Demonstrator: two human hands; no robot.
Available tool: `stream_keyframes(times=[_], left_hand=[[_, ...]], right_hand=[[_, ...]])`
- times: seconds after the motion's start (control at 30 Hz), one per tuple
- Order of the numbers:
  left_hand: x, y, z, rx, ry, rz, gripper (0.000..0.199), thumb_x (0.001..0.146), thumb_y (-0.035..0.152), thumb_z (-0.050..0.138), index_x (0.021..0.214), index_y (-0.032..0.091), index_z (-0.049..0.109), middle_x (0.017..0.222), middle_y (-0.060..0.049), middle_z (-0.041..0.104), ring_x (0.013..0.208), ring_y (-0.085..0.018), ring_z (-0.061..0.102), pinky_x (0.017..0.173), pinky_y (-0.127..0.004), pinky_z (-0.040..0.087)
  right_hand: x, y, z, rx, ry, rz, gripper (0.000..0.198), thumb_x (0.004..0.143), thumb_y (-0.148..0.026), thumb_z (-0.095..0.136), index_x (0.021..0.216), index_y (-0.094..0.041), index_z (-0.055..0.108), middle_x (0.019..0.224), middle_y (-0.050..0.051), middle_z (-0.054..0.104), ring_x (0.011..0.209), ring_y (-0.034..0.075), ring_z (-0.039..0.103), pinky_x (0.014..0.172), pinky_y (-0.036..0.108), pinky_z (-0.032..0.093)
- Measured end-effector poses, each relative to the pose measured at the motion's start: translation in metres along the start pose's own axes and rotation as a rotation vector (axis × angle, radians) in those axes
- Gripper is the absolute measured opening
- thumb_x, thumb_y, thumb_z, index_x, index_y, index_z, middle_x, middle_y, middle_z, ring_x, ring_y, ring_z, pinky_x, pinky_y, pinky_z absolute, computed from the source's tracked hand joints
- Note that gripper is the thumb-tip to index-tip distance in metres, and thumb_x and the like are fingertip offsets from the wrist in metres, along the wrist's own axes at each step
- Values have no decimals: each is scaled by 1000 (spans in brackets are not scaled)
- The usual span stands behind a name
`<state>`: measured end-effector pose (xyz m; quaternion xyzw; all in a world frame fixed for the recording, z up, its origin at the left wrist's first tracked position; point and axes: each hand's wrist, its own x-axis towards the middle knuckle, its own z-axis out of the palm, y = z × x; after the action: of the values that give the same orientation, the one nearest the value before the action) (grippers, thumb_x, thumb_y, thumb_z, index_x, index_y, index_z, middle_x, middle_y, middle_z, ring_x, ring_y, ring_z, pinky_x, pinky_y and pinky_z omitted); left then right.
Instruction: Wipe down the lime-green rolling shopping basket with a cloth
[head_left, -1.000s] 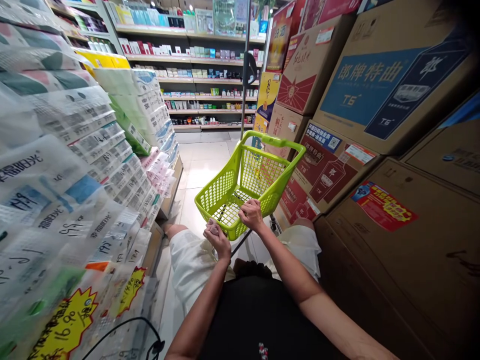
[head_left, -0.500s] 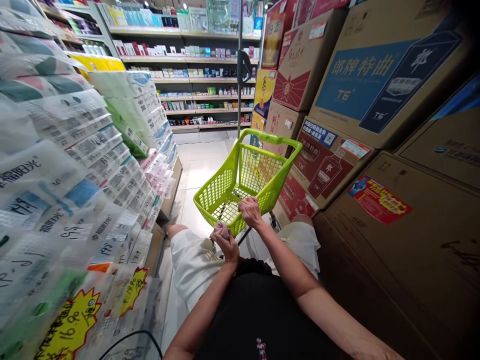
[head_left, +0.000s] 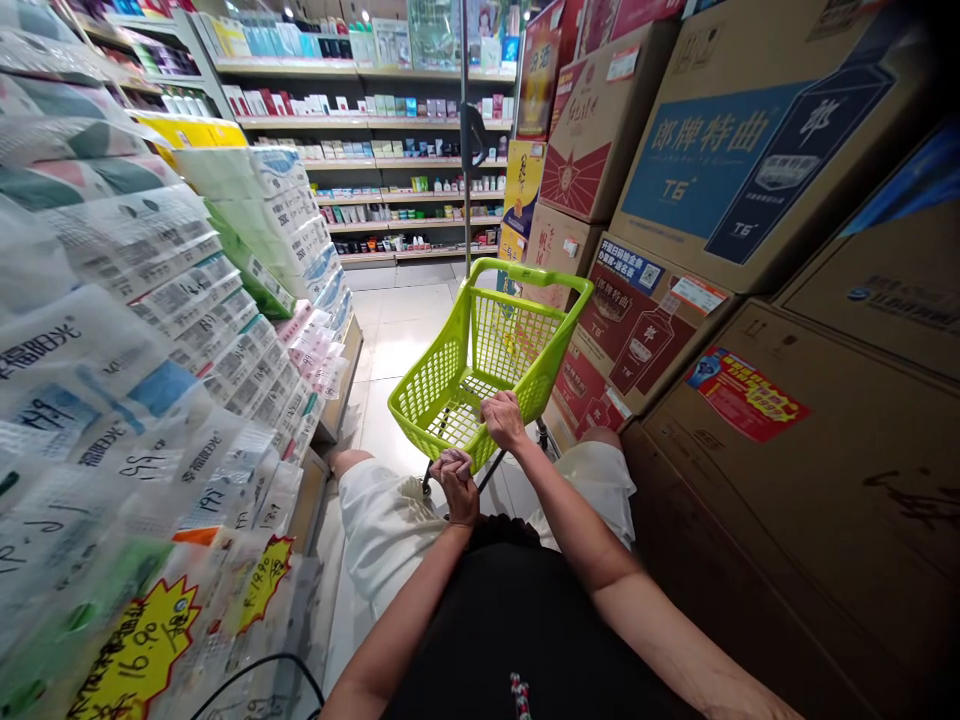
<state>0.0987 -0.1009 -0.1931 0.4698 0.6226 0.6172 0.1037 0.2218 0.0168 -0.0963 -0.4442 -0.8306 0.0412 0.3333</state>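
A lime-green shopping cart point(head_left: 431, 385) with a lattice basket stands right in front of my knees. My right hand point(head_left: 504, 420) is closed over the basket's near right rim. In my left hand point(head_left: 457, 492) is a bunched, pinkish-grey cloth point(head_left: 454, 461), held against the basket's near edge. Nothing lies in the visible part of the basket. The fingers of both hands are partly hidden from above.
On the left, wrapped paper packs point(head_left: 187, 240) with handwritten prices are piled high. Stacked cartons point(head_left: 712, 140) wall in the right side. Shelves of small goods point(head_left: 375, 120) cross the far end, beyond a tiled floor point(head_left: 379, 330). An upright pole point(head_left: 466, 200) rises behind the cart.
My left hand and the cloth have shifted slightly right along the basket's near edge. The view has turned a little, so the shelves and cartons appear further left. My right hand keeps its grip.
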Motion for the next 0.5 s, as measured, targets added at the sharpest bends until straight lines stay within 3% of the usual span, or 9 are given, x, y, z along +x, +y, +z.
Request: stream_keyframes(times=[0.17,0.37,0.5], left_hand=[[9,2,3,15,108,-51,11,82,15,54,88,24,54,101,-11,53,115,-31,47,110,-57,41],[1,1,-2,-29,-75,-31,15,95,20,47,84,25,55,101,-15,55,112,-33,48,110,-57,41],[6,3,-6,25,14,-63,12,95,17,49,87,24,54,106,-16,52,114,-35,46,110,-59,41]], right_hand=[[12,-13,8,-1,0,-19,48,109,-25,36,72,-23,66,80,3,73,87,21,54,99,39,30],[16,-29,12,-36,-28,-32,46,109,-26,35,78,-22,69,85,4,71,89,21,52,101,38,29],[12,-34,12,-49,-34,-89,45,110,-26,33,83,-22,69,88,4,71,90,21,51,101,37,29]])
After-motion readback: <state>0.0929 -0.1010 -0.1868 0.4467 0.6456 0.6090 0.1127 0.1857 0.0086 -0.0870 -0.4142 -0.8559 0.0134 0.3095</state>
